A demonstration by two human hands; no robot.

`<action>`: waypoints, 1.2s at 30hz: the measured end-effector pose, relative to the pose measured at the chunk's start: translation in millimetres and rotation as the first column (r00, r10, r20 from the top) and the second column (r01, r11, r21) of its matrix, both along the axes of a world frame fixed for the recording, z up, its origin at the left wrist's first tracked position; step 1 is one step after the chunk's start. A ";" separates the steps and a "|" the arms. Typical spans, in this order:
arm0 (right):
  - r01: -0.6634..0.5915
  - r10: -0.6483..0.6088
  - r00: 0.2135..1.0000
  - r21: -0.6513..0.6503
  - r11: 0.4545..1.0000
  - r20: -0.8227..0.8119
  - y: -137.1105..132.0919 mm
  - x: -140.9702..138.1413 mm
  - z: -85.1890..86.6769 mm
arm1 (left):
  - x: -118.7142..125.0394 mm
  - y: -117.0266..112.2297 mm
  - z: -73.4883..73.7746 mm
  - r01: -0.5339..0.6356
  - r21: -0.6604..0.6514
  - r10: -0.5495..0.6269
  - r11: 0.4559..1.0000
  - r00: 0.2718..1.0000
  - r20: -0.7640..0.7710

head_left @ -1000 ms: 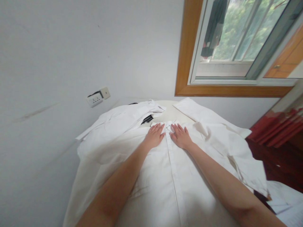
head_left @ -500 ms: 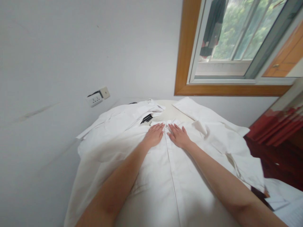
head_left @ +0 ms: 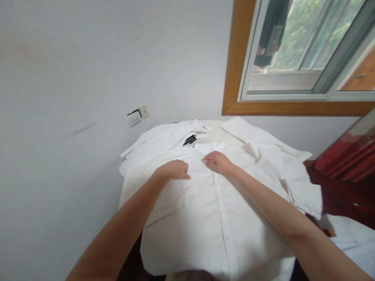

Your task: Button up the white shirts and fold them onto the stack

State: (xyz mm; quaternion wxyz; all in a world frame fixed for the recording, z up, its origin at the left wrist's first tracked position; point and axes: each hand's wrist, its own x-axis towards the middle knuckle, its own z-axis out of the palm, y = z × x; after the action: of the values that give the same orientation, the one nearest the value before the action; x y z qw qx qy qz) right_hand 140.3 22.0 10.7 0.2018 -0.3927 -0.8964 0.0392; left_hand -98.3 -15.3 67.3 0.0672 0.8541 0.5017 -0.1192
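Across the bench [head_left: 216, 133], a white shirt [head_left: 199, 218] lies spread, apparently so the surface bears its weight; left hand [head_left: 178, 169] at ten o'clock and right hand [head_left: 218, 161] at twelve, near the collar [head_left: 206, 147], curl over it; whether they grip cloth, I cannot tell

a white shirt [head_left: 193, 214] lies front up. over it are the left hand [head_left: 174, 169] and, nearer its collar [head_left: 205, 147], the right hand [head_left: 219, 162]; beyond it, a wall socket [head_left: 134, 118] and a window [head_left: 295, 50].
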 end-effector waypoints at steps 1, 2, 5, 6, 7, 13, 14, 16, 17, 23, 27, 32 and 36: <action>-0.076 0.075 0.997 -0.035 0.997 -0.013 -5.5 -9.0 3.0 | -7.7 -7.5 -0.5 -0.002 0.004 0.002 1.000 1.000 0.018; -0.141 0.140 0.990 -0.067 0.988 -0.019 -12.0 -18.5 5.3 | -14.6 -13.9 -1.2 -0.003 0.017 0.002 1.000 0.999 0.041; -0.149 0.153 0.988 -0.116 0.982 0.030 -34.8 -45.5 8.5 | -28.8 -27.5 -4.6 -0.025 0.084 0.015 0.996 0.993 0.114; -0.106 0.113 0.992 -0.115 0.988 0.059 -42.2 -52.8 8.2 | -31.5 -30.6 -6.4 -0.042 0.102 0.029 0.994 0.991 0.128; -0.056 0.065 0.994 -0.107 0.993 0.084 -48.9 -59.1 7.4 | -33.4 -33.5 -8.5 -0.060 0.120 0.043 0.991 0.989 0.140; 0.051 -0.049 0.998 -0.119 0.992 0.025 -67.8 -70.2 2.1 | -35.0 -49.4 -19.0 -0.115 0.269 0.066 0.956 0.981 0.184; 0.026 -0.031 0.999 -0.153 0.988 -0.034 -69.1 -67.1 3.0 | -34.7 -51.6 -18.7 -0.121 0.292 0.067 0.949 0.980 0.190; -0.036 0.000 0.987 -0.216 0.976 -0.164 -72.6 -56.2 6.2 | -34.5 -54.7 -15.8 -0.146 0.328 0.084 0.933 0.977 0.197; -0.061 0.009 0.976 -0.235 0.970 -0.216 -74.9 -48.9 8.1 | -34.8 -55.3 -13.5 -0.160 0.339 0.098 0.927 0.976 0.193; 0.054 -0.155 0.911 -0.262 0.964 -0.383 -93.6 4.1 11.5 | -45.0 -45.8 -2.8 -0.185 0.435 0.158 0.881 0.983 0.097; 0.227 -0.336 0.832 -0.282 0.932 -0.440 -107.1 39.1 7.4 | -54.4 -39.2 -6.7 -0.188 0.501 0.167 0.845 0.982 0.086; 0.446 -0.488 0.738 -0.205 0.871 -0.467 -126.2 89.4 4.7 | -56.8 -37.4 -12.6 -0.144 0.508 0.108 0.849 0.989 0.099; 0.594 -0.587 0.650 -0.160 0.789 -0.483 -145.7 123.5 2.2 | -55.3 -32.9 -12.5 -0.110 0.530 0.053 0.841 0.991 0.122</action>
State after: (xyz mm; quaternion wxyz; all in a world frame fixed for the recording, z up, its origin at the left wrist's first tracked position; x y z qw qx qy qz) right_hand 263.8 -123.7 13.0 0.4348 -0.6363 -0.6336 0.0679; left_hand -153.6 -48.1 54.8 -0.1429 0.8219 0.5466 0.0722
